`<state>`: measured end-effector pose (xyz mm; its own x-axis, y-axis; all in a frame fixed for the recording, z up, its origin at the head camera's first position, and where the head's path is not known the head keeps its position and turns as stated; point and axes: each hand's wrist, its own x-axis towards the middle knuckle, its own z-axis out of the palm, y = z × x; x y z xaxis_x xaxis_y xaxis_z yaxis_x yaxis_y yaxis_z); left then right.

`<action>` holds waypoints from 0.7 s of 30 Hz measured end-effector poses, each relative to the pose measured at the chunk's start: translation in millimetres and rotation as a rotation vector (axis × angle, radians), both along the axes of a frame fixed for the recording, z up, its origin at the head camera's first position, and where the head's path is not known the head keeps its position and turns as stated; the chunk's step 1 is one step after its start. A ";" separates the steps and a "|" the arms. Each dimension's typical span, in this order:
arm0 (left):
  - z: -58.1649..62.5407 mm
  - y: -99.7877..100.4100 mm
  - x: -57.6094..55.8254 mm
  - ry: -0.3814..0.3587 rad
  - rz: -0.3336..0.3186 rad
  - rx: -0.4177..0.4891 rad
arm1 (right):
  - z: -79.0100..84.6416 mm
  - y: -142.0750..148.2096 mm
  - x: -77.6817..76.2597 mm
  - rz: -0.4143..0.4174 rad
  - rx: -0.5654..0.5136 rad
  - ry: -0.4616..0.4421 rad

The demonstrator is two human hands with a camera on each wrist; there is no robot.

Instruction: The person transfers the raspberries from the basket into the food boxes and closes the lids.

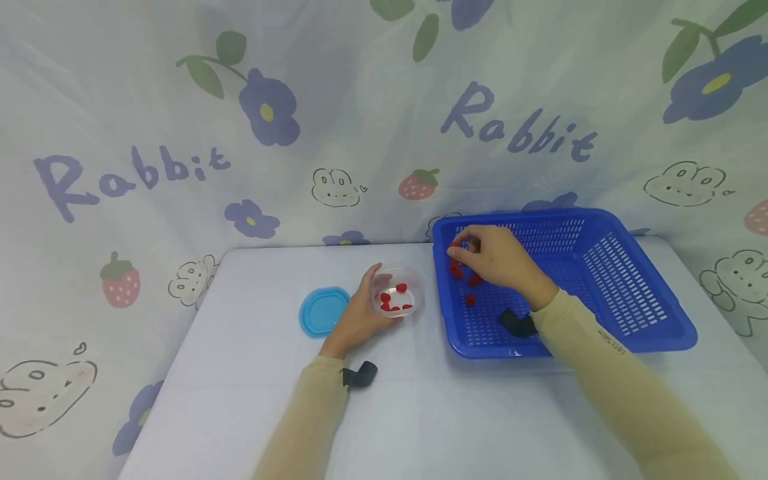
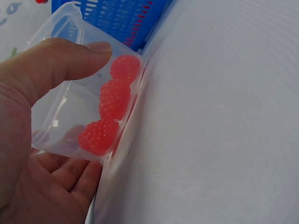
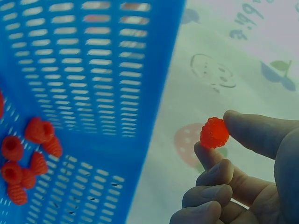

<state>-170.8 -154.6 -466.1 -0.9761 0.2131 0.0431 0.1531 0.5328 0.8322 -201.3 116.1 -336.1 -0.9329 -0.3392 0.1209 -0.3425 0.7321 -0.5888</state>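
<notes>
My left hand [image 1: 359,319] grips a clear plastic tub [image 1: 418,293] from its left side, with the thumb across its wall in the left wrist view. Several red raspberries [image 2: 115,100] lie in the bottom of this tub. Over the left end of the blue basket [image 1: 651,327], my right hand [image 1: 503,257] pinches one raspberry [image 3: 214,133] between thumb and index finger. The other fingers of that hand are curled in. More raspberries [image 1: 471,300] lie on the basket floor below, some partly hidden by the right hand in the head view.
A light blue lid [image 1: 324,311] lies flat on the white table [image 1: 240,373], left of the tub. Behind the table hangs a printed curtain [image 1: 360,120]. Black wrist mounts [image 1: 361,375] stick out at both sleeves, the right one over the basket.
</notes>
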 end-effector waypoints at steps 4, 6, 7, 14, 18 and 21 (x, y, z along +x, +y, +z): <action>0.3 0.1 -0.1 -0.012 0.003 -0.002 | 3.8 -3.2 7.5 -0.005 -0.029 0.025; 0.4 0.1 -0.5 -0.012 0.001 -0.003 | 5.9 -5.1 12.2 -0.017 -0.054 0.030; 0.0 0.1 -0.5 -0.011 0.001 -0.004 | 6.3 -6.2 14.5 -0.018 -0.067 0.029; -1.9 -0.5 -1.3 0.004 -0.012 0.000 | 8.2 -16.6 28.4 -0.007 -0.159 0.042; -1.7 -0.4 -1.3 -0.002 -0.014 -0.001 | 12.0 -25.2 37.9 0.002 -0.202 0.075; -1.0 0.2 -1.6 -0.008 -0.008 -0.002 | 13.3 -33.8 45.0 0.009 -0.214 0.095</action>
